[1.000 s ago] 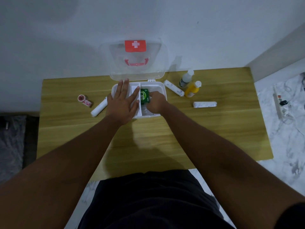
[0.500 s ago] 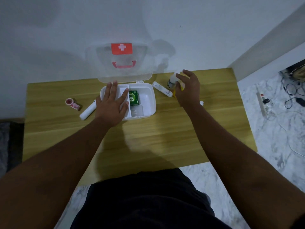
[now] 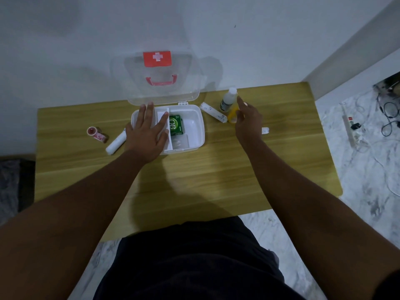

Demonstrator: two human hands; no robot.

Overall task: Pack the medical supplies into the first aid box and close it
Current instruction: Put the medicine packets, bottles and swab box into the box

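Note:
The white first aid box (image 3: 198, 128) stands open on the wooden table, its clear lid (image 3: 160, 79) with a red cross leaning against the wall. A green packet (image 3: 176, 125) lies inside it. My left hand (image 3: 148, 132) rests flat, fingers spread, over the box's left compartment. My right hand (image 3: 247, 120) hovers right of the box with fingers apart, touching a yellow bottle (image 3: 233, 114) that it partly hides. A white bottle (image 3: 228, 99) stands just behind. White bandage rolls lie at right of the box (image 3: 213, 112), behind my right hand (image 3: 265, 130) and at left (image 3: 115, 144).
A small red tape roll (image 3: 96, 134) lies at the table's left. The table's right edge (image 3: 324, 135) borders a marble floor with a power strip (image 3: 351, 131) and cables. The wall stands directly behind the box.
My right hand left the green packet in the box and moved right to the bottles. My left hand stayed on the box. The camera view shifted slightly.

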